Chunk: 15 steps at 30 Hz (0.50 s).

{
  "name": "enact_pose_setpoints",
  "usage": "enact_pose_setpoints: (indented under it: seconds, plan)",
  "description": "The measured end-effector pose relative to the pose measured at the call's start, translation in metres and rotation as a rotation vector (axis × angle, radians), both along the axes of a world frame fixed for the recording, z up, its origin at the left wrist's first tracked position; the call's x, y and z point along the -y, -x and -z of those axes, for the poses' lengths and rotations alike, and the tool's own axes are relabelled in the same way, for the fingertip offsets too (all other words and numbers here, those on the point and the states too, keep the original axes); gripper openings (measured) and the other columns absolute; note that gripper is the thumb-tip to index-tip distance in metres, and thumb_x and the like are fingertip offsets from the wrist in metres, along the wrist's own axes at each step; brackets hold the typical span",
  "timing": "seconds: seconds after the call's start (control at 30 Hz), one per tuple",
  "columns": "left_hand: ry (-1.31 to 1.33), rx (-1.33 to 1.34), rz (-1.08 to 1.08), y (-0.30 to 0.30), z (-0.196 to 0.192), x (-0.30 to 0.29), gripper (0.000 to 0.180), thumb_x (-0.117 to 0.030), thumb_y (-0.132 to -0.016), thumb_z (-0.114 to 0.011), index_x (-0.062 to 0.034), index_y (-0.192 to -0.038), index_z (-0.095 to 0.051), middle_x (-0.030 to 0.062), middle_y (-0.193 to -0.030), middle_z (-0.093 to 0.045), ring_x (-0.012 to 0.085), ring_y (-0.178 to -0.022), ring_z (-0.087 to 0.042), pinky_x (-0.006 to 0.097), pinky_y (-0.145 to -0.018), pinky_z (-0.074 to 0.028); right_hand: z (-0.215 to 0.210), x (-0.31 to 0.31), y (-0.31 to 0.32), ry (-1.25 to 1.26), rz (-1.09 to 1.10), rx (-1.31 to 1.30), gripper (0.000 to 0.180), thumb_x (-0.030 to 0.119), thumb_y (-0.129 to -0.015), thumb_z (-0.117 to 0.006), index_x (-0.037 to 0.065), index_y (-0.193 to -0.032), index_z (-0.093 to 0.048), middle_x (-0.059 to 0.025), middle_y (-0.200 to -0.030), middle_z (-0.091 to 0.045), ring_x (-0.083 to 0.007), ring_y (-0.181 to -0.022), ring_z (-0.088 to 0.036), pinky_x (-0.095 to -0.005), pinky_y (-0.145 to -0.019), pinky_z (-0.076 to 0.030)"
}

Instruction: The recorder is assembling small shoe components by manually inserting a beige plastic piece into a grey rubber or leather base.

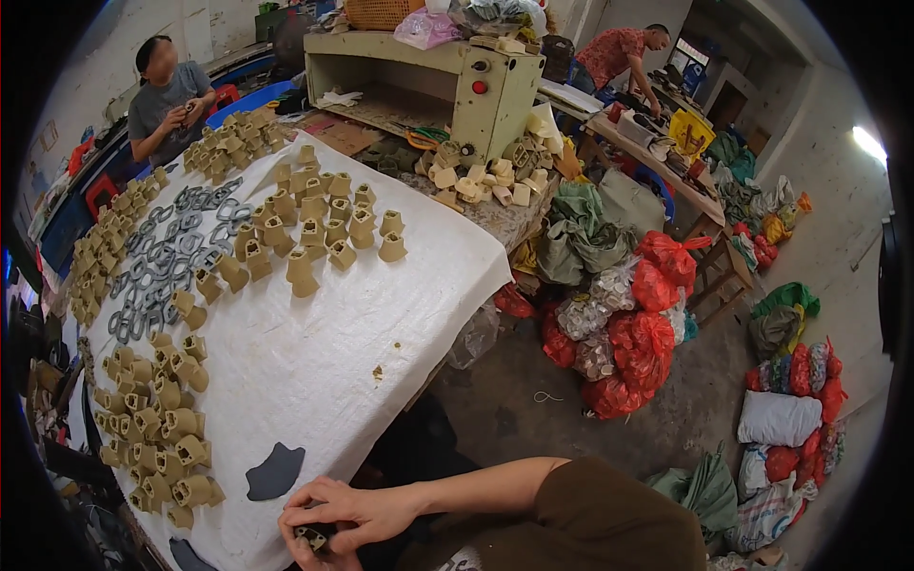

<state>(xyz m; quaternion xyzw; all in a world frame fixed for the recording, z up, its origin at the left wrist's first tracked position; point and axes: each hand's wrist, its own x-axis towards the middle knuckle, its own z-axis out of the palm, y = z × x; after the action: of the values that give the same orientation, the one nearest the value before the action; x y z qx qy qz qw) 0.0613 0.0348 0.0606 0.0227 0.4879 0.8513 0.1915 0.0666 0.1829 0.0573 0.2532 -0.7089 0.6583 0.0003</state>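
Note:
At the near edge of the white-covered table point(314, 362), my right hand point(362, 507) curls over a small shoe heel point(313, 537), which has a dark outer face and a pale hollowed end. My left hand point(322, 561) shows only in part at the lower edge, gripping the same heel from below; most of its fingers are hidden. Just beyond my hands lies a flat dark grey cut piece point(276, 473) with a curved outline. A second dark piece point(190, 555) sits at the table's near left corner.
Uncovered tan heels point(157, 419) stand in groups along the left and far side, around grey ring-shaped pieces point(157, 276). A green machine point(490, 100) stands beyond the table. Red bags point(640, 352) crowd the floor at right. Two people point(169, 100) work farther back.

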Motion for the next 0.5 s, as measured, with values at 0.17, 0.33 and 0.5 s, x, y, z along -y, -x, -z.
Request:
enact_pose_setpoints:
  seconds: [0.17,0.33,0.5]
  plan:
    - [0.192,-0.107,-0.150,-0.012,0.005,-0.009,0.045,-0.041,-0.090,-0.042,-0.0028,-0.112,-0.051,0.0112,-0.110,-0.053,0.0224,-0.101,-0.054,0.034,-0.089,-0.045,0.009,0.019,-0.006,0.318,0.018,0.139,0.034,0.019,-0.092,-0.048,0.010,-0.125,-0.049,-0.0100,-0.123,-0.042,-0.0240,-0.117,-0.036,-0.0370,-0.102,-0.025]
    - [0.219,-0.190,-0.165,-0.014,0.025,-0.002,0.044,-0.043,-0.091,-0.039,-0.0054,-0.113,-0.047,0.0102,-0.112,-0.051,0.0225,-0.103,-0.052,0.034,-0.091,-0.043,0.005,0.026,-0.006,0.284,0.162,0.016,0.023,0.022,-0.092,-0.047,0.007,-0.108,-0.055,-0.0087,-0.107,-0.048,-0.0233,-0.109,-0.042,-0.0351,-0.096,-0.030]
    - [0.019,0.004,0.100,-0.010,0.009,0.001,0.054,-0.047,-0.088,-0.049,-0.0081,-0.124,-0.043,0.0095,-0.114,-0.049,0.0234,-0.106,-0.051,0.035,-0.087,-0.045,-0.004,0.004,0.005,0.286,0.026,0.415,0.027,0.029,-0.095,-0.042,0.006,-0.092,-0.056,-0.0044,-0.096,-0.050,-0.0141,-0.093,-0.050,-0.0292,-0.076,-0.046]
